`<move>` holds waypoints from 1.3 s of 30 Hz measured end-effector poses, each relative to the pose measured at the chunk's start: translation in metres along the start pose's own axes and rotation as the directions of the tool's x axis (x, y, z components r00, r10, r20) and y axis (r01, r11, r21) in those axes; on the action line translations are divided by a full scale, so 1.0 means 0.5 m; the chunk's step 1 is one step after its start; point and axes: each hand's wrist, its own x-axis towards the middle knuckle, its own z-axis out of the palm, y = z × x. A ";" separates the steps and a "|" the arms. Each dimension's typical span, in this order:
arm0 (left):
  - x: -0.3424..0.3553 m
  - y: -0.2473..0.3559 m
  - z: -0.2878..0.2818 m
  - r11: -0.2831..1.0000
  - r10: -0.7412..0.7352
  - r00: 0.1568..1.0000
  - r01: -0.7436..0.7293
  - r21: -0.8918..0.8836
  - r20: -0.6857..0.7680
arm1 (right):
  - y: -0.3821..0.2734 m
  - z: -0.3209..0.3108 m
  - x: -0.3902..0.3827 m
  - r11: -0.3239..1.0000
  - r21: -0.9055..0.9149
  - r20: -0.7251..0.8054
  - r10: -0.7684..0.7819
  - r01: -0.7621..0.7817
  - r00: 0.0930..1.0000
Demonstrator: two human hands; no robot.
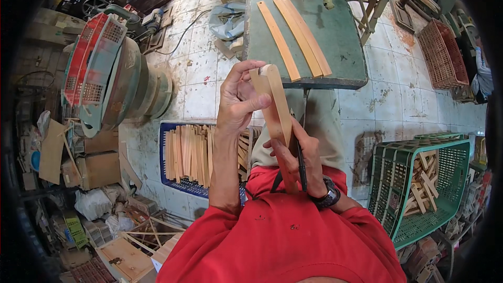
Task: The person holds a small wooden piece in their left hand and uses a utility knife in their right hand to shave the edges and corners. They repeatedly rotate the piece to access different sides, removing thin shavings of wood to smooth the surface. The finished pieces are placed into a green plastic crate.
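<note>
Upright in front of my chest are wooden slats, at least two pressed together, their rounded upper ends level with my fingers. My left hand is closed round the upper part, thumb across the near face and fingertips at the top end. Lower down, my right hand wraps the same slats and also keeps a slim black pen along its palm side. The slats' bottom ends are near my red shirt. Beyond my hands, a slightly curved slat and more overlapping slats lie on a green worktable.
A blue crate full of slats stands on the floor to my left. To the right, a green crate holds short wooden pieces. A large disc-shaped machine stands far left, and a red basket sits far right.
</note>
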 end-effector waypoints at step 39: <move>-0.009 -0.023 -0.034 0.906 0.248 0.935 -0.133 -0.401 0.251 | -0.008 -0.017 -0.039 0.822 0.452 0.403 0.160 -0.348 0.901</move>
